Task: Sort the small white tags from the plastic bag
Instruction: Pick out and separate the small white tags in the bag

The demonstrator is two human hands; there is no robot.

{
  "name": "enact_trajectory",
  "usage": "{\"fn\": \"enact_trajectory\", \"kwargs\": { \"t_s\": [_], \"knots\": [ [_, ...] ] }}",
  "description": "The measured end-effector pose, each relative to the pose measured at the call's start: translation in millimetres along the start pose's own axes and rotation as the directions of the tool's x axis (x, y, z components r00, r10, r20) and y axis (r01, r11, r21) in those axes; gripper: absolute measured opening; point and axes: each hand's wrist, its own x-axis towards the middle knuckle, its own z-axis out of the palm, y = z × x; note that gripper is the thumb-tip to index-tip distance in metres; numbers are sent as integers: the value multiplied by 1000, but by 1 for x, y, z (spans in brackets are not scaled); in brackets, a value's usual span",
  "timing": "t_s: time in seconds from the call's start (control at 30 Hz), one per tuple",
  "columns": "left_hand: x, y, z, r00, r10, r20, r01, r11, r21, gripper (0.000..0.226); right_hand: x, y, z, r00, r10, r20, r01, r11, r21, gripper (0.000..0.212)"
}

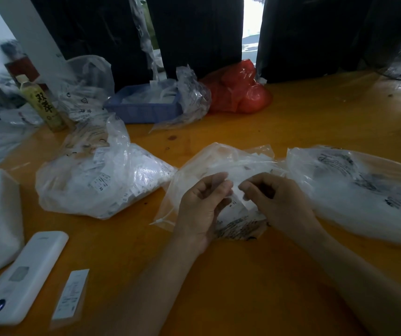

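Two hands work over an orange bench [291, 122]. Largest item: clear plastic bag [221, 161] at bench centre, lying flat beneath both hands. Left of it, a second bag of tags [102, 180], bulging. Left hand [201, 204] and right hand [277, 202], fingers curled, together pinch small white tags [239, 198] just above the central bag; one tag reads "S".
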Motion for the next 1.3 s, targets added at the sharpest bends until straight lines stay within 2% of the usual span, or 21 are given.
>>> {"fn": "enact_trajectory", "kwargs": {
  "t_s": [0.1,0.33,0.5,0.6,0.7,0.8,0.87,0.9,1.0,1.07,1.17,1.3],
  "knots": [
    [-1,1,0,1000,-10,6,10,1000,23,17,2,2,-1,999,20,-40,-20,1000,3,22],
    [-2,2,1,1000,5,16,-6,1000,20,4,1,1,1,999,26,-25,-26,1000,10,36],
    [-2,2,1,1000,12,16,-12,1000,4,9,2,2,1,999,30,-35,-30,1000,-2,26],
    [-1,2,2,999,30,19,-29,998,-51,3,0,2,3,1000,13,-18,-13,1000,17,34],
    [2,4,1,1000,23,17,-19,977,-213,5,3,7,5,999,-6,-31,3,996,-89,42],
    [4,8,-4,1000,21,16,-15,954,-299,12,11,19,0,989,-82,-119,38,941,-336,24],
    [4,9,-6,1000,-1,-9,-2,966,-258,26,15,27,-2,996,-68,-52,35,878,-477,23],
    [3,10,-6,1000,-12,-25,6,977,-211,29,16,29,0,1000,-28,6,26,843,-537,29],
    [0,10,-2,999,-16,-49,14,999,-32,29,15,31,8,992,52,111,37,734,-678,55],
    [-3,9,-1,999,5,-49,-2,999,53,24,15,29,12,994,32,100,52,681,-731,58],
    [-5,9,0,997,39,-61,-31,991,127,22,15,28,15,997,-34,75,78,679,-730,45],
    [-4,7,-2,996,56,-75,-46,992,119,24,15,29,15,990,-138,-2,107,782,-614,20]
  ]
}}
